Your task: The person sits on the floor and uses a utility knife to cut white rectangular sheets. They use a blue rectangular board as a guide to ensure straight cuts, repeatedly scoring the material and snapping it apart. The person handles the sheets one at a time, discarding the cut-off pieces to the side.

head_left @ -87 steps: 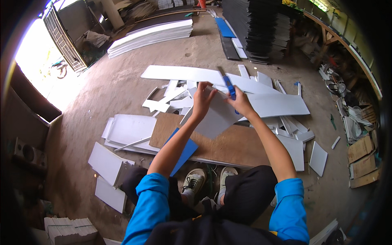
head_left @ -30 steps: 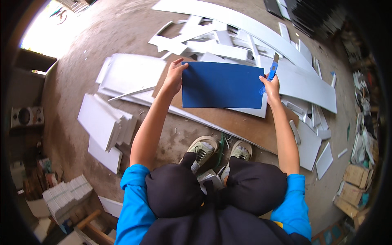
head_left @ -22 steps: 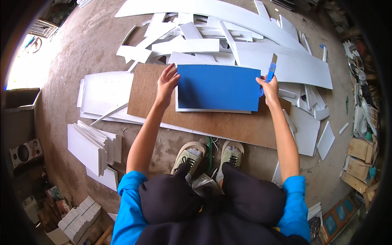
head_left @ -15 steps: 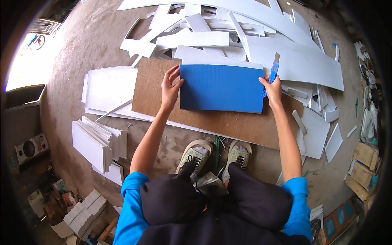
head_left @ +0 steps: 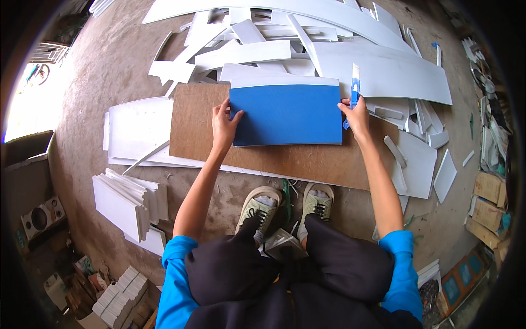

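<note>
A rectangular blue sheet lies flat above a brown wooden board, with a strip of white sheet showing past its far edge. My left hand pinches the blue sheet's left edge, thumb on top and fingers curled at the side. At the opposite edge, my right hand touches the sheet with thumb and fingertips. That same hand also holds a blue utility knife, its blade out and pointing away from me. The undersides of the sheets are hidden.
White offcuts lie heaped beyond the board, with a long curved white panel at right. A stack of white boards stands at left. My shoes are close to the board's near edge. Cardboard boxes line the right side.
The view has shifted slightly, moving the scene left. My left hand's fingers have curled in lower along the sheet's edge. The knife has turned from leaning right to nearly straight ahead.
</note>
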The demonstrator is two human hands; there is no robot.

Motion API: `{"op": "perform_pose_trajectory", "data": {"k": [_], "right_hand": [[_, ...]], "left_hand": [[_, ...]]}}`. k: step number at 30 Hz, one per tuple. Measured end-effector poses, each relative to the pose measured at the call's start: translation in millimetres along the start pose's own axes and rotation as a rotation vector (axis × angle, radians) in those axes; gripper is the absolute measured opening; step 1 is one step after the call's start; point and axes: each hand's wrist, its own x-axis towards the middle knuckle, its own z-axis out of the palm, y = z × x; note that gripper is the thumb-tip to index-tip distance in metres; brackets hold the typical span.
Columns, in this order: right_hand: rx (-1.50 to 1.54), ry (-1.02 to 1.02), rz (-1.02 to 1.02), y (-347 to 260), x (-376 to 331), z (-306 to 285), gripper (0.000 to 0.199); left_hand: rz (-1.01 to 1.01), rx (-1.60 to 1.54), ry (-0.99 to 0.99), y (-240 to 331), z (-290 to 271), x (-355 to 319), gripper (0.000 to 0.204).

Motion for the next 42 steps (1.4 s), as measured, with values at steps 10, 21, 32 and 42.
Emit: {"op": "perform_pose_trajectory", "data": {"k": [10,21,32,42], "right_hand": [[-0.01,0.017,-0.019,-4,-7,-2,0.033],[0.033,-0.016,0.005,12,-3,1,0.035],[0.221,0.007,0.053,11,-20,-4,0.035],[0.206,0.055,0.035,9,-55,-3,0.031]], "left_hand": [[0.057,0.07,0.047,0,1,-6,0.054],[0.03,0.039,0.015,0,1,-6,0.058],[0.909,0.537,-0.354,77,72,-47,0.093],[0.936,0.504,-0.361,82,95,-43,0.089]]}}
